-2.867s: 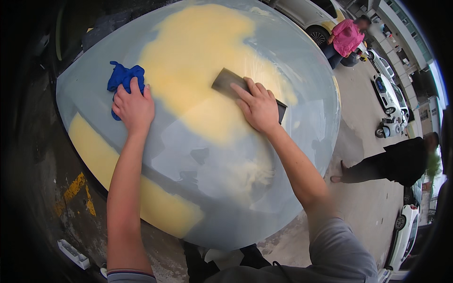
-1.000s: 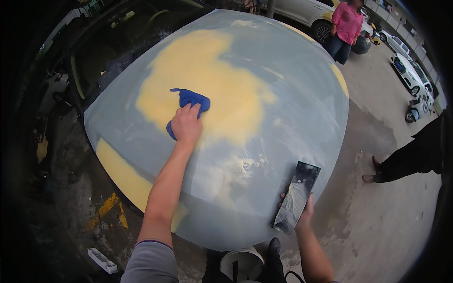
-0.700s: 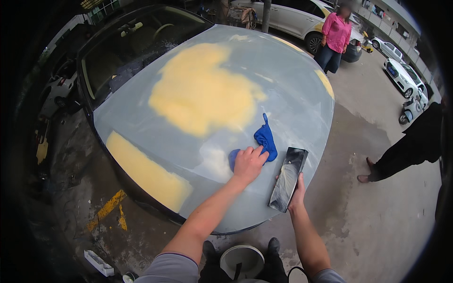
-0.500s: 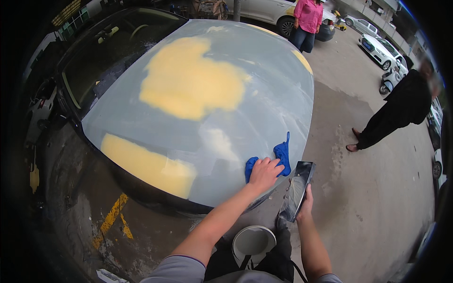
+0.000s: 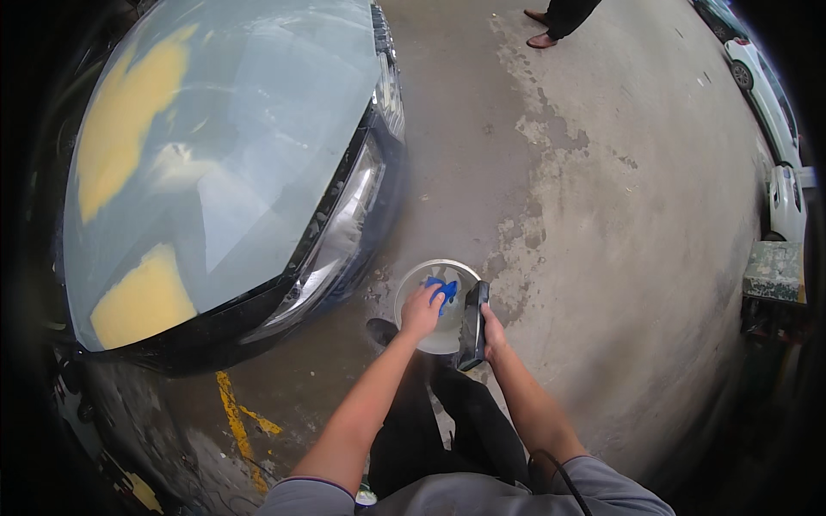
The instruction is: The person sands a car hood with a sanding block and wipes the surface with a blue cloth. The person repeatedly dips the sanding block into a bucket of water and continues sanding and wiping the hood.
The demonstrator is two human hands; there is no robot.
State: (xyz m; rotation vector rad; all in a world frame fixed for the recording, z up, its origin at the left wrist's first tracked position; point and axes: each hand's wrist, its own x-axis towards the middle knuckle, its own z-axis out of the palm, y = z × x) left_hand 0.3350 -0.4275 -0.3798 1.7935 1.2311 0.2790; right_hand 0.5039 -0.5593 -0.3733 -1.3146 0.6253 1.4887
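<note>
My left hand [image 5: 420, 311] is closed on a bunched blue cloth [image 5: 445, 293], which hangs over a round bucket of greyish water [image 5: 402, 288]. I cannot tell whether the cloth touches the water. In my right hand [image 5: 494, 334] is a long black block [image 5: 471, 335], held upright at the bucket's right edge. It looks like a sanding block, though its working face is turned from view. Left of both hands stands a car with a grey hood [image 5: 258, 120] bearing yellow filler patches [image 5: 144, 297].
The car's headlight [image 5: 342, 230] and dark bumper lie close to the bucket's left. Wet and dry concrete [image 5: 619, 258] stretches to the right. A person's legs [image 5: 568, 15] show at the top. Parked white cars [image 5: 770, 103] line the far right. Yellow paint marks [image 5: 231, 413] the ground.
My left hand has left the hood with the blue cloth and come down over the bucket. The right hand has brought the block beside the bucket. My view has swung right and downward.
</note>
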